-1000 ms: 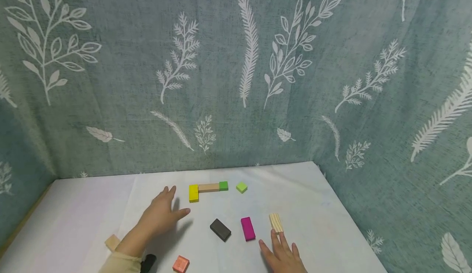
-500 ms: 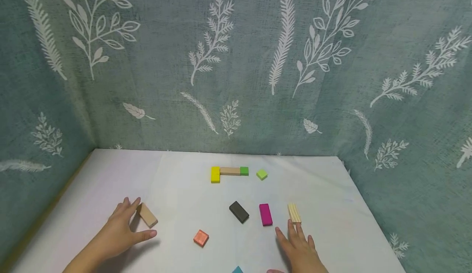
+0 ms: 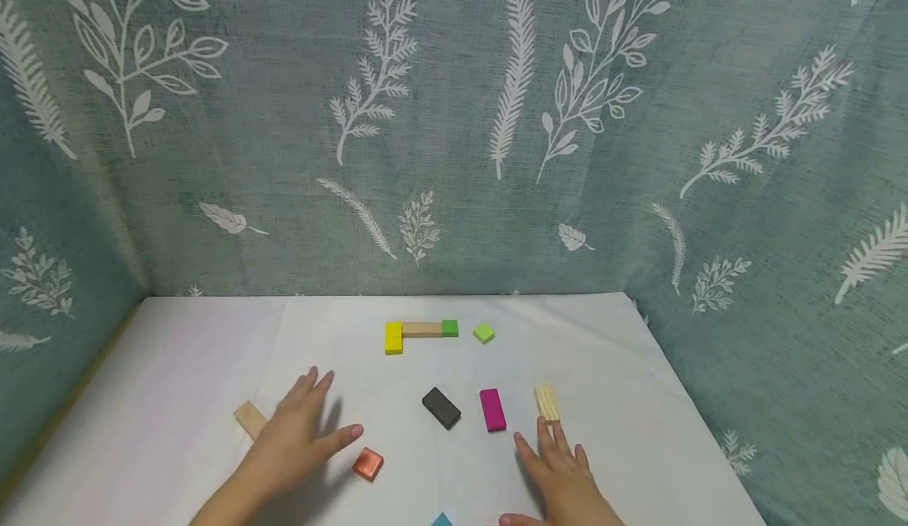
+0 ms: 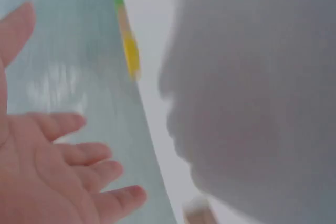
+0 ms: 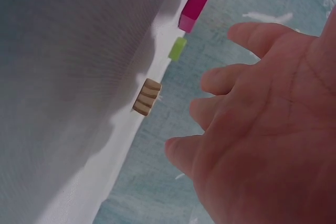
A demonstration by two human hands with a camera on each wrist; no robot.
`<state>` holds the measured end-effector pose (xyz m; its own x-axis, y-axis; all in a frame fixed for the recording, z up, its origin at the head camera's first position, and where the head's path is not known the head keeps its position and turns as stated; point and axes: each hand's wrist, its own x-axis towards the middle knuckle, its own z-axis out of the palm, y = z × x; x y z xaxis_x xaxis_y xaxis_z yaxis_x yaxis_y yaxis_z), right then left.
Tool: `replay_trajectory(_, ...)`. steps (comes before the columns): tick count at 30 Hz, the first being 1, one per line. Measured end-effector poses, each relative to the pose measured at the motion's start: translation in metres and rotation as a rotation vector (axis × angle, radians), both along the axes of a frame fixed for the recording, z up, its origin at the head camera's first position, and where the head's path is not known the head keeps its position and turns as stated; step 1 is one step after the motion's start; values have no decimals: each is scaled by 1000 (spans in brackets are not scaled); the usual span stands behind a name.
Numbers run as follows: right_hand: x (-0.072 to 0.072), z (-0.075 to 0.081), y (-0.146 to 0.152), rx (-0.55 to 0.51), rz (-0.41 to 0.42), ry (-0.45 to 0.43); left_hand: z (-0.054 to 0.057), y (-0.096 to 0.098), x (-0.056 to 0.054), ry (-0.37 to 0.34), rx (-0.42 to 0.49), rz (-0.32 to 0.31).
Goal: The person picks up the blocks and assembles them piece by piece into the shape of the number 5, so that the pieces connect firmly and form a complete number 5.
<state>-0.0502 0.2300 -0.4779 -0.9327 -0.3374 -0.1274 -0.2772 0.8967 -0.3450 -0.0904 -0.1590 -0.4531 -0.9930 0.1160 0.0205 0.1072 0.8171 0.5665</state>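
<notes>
My left hand (image 3: 301, 431) hovers over the table with fingers spread, holding nothing. It partly covers a tan wooden block (image 3: 248, 418), and its thumb points toward an orange square block (image 3: 368, 464). In the left wrist view the left palm (image 4: 47, 177) shows bare. On the other side, my right hand (image 3: 563, 475) has extended fingers and nothing in them. Its fingertips appear just below a ridged cream block (image 3: 546, 403); the right wrist view shows that ridged block (image 5: 147, 97) apart from the fingers. A magenta block (image 3: 493, 410) and a dark grey block (image 3: 441, 408) lie between the hands.
Farther back, a yellow block (image 3: 393, 337), a tan strip (image 3: 422, 330) and a green block (image 3: 450, 328) form a joined row. A lime block (image 3: 484, 333) lies beside it. A blue corner (image 3: 442, 520) shows at the bottom. Patterned curtains (image 3: 454, 116) surround the white table (image 3: 603, 337).
My left hand swings left to beside the tan block, then back right so that it covers part of that block. The right hand stays near the ridged block. The head view shifts.
</notes>
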Motion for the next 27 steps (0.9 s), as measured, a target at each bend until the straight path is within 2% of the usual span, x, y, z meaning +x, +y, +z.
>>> replay_trajectory(3,0,-1,1,-12,5,12,-1,38,-6,23,19,-18)
replay_trajectory(6,0,1,1,-25,1,1,-7,74,-15,56,-20,-22)
replay_trajectory(9,0,3,1,-33,-8,-33,-16,104,-21,67,-151,-19)
replay_trajectory(12,1,5,1,-34,-17,-72,-23,125,-24,43,-300,-8)
replay_trajectory(15,0,6,0,-27,-20,-93,-27,138,-28,26,-396,-7)
replay_trajectory(19,0,6,2,-29,-17,-81,-29,144,-37,0,-435,-19)
replay_trajectory(22,1,6,2,-42,-17,-69,-31,143,-42,-25,-409,-46)
replay_trajectory(27,2,6,2,-31,-25,-91,-31,137,-44,37,-295,-124)
